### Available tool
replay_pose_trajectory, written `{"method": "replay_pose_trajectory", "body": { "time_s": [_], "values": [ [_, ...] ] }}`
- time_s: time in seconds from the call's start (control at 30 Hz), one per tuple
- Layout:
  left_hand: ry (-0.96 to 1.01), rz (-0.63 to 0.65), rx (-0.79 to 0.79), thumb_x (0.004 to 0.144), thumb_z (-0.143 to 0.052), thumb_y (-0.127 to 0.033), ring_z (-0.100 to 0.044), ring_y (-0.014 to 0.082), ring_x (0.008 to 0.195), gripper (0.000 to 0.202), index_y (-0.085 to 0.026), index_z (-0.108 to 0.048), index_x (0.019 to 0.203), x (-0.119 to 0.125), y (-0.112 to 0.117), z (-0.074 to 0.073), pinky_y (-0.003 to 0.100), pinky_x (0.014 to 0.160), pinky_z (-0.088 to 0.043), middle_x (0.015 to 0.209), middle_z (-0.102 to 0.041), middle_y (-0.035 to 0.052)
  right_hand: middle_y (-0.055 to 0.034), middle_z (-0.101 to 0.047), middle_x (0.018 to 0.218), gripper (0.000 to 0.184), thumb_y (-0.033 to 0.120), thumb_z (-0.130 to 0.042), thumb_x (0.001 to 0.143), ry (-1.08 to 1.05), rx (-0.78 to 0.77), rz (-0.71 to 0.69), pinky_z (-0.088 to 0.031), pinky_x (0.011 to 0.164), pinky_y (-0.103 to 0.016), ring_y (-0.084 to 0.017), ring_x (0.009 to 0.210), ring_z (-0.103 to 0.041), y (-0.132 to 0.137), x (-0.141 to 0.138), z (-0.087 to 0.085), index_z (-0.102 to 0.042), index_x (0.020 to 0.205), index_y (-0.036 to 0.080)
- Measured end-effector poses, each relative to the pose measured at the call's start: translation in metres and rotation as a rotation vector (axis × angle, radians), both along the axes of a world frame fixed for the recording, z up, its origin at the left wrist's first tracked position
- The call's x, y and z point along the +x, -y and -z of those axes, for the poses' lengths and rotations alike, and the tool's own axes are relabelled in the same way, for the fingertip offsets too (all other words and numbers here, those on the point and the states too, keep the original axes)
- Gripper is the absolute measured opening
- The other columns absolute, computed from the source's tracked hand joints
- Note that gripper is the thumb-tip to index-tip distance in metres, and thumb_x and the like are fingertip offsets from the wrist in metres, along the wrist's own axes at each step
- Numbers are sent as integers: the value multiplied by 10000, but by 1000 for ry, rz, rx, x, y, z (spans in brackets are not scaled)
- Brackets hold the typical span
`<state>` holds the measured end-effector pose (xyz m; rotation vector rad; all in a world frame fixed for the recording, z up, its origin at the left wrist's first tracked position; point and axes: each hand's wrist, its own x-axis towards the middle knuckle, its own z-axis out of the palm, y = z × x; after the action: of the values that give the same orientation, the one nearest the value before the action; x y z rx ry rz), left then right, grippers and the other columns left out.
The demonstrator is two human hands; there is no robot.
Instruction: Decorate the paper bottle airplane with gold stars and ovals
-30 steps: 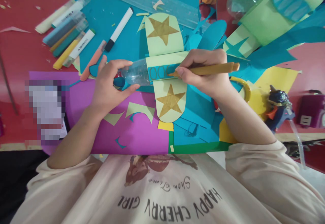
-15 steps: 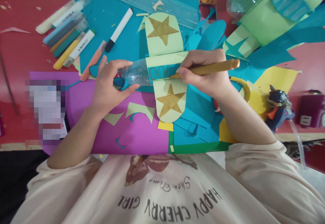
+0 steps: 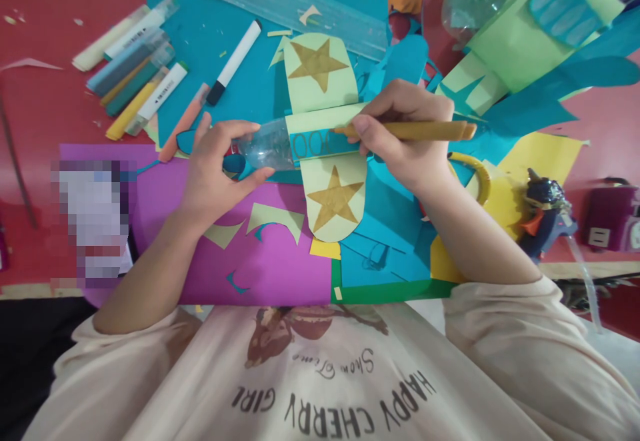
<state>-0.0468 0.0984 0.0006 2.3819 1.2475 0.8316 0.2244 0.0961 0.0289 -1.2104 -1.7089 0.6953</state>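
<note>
My left hand (image 3: pixel 213 171) grips the bare end of a clear plastic bottle (image 3: pixel 267 144), thumb and fingers on opposite sides. Pale green paper wraps the bottle, with a blue strip (image 3: pixel 313 145) along it that bears drawn ovals. Two rounded pale green wings, the upper wing (image 3: pixel 300 91) and the lower wing (image 3: pixel 320 221), stick out from it, each with a golden-brown star. In my right hand (image 3: pixel 407 134) is a yellow-brown marker (image 3: pixel 425 130), its tip at the blue strip beside the last oval. My right fingers partly hide the wrapped bottle's far end.
Several markers (image 3: pixel 140 74) lie at the upper left, and a white marker with a black cap (image 3: pixel 235 61) is nearer. Paper scraps cover the purple sheet (image 3: pixel 280 268). On the right are a yellow tape roll (image 3: pixel 484 178), a glue gun (image 3: pixel 547 218) and another paper-covered bottle (image 3: pixel 520 34).
The marker tip has moved up to the upper edge of the blue strip, and the marker lies more level. My left hand keeps its grip on the bottle.
</note>
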Motion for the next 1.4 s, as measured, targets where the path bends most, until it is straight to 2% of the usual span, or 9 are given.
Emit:
{"method": "replay_pose_trajectory", "body": {
  "time_s": [0.1,0.37,0.63,0.9,1.07,1.2,1.4],
  "values": [
    [18,25,28,877,-597,-615,-674,201,1011,495,-268,-525,1223,-2,-1,4,624,1164,-274,1069,-655,6,8,-605,588,435,624,-574,852,35,-8,-14,-524,553,-294,-120,533,-559,-3,3,4,-575,666,231],
    [40,24,44,873,-614,-604,-674,210,1002,490,-271,-533,1223,-4,-2,6,663,1144,-262,1054,-654,12,-3,-614,599,380,540,-608,867,39,6,-5,-557,593,-328,-144,575,-593,-5,6,10,-542,640,243],
    [43,28,43,871,-626,-597,-676,208,1004,486,-280,-530,1227,-3,-2,6,652,1147,-273,1055,-653,5,30,-514,523,390,438,-593,866,-13,101,5,-432,441,-281,-108,455,-506,-2,0,2,-436,571,237],
    [34,25,50,878,-587,-635,-681,222,987,503,-270,-532,1220,-3,-2,5,692,1123,-271,1046,-661,19,36,-489,517,377,338,-593,858,-13,152,-30,-406,436,-265,-89,437,-453,-1,2,0,-428,540,223],
    [29,29,51,879,-594,-628,-678,211,1005,498,-278,-526,1227,-3,-2,6,660,1138,-282,1049,-654,9,32,-465,516,408,406,-587,869,27,134,-48,-421,442,-263,-91,454,-440,-2,3,2,-414,548,224],
    [22,29,45,879,-590,-631,-676,211,1004,505,-268,-529,1225,-3,-2,5,654,1140,-282,1053,-653,12,29,-473,503,360,343,-559,842,86,210,-46,-368,408,-256,-97,456,-438,-2,4,3,-421,532,223],
    [19,23,25,882,-564,-654,-669,198,1014,517,-273,-517,1228,-3,-2,6,655,1158,-245,1061,-645,1,9,-550,538,355,399,-591,860,178,53,-49,-493,488,-267,-123,527,-537,-1,10,4,-465,573,230]
  ]
}}
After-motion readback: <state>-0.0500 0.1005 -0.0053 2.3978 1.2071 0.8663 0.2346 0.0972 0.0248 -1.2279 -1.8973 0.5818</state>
